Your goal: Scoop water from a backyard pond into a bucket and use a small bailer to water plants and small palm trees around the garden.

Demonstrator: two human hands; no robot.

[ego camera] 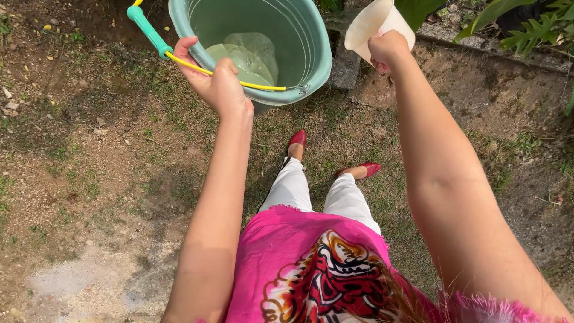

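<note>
Bare-armed person in fringed pink patterned top (317, 269), white trousers (317, 194), red shoes (297, 139)

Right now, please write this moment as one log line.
left hand: grips bucket handle | right hand: holds white cup | bucket: little water

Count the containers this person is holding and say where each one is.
2. A green bucket with some water, held by its yellow handle in the left hand; a white cup gripped in the right hand. None looks hidden.

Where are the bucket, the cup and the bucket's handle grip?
bucket (311, 48): head view, on its inner green wall.
cup (373, 24): head view, on its pale side.
handle grip (148, 30): head view, on the green sleeve's middle.
</note>
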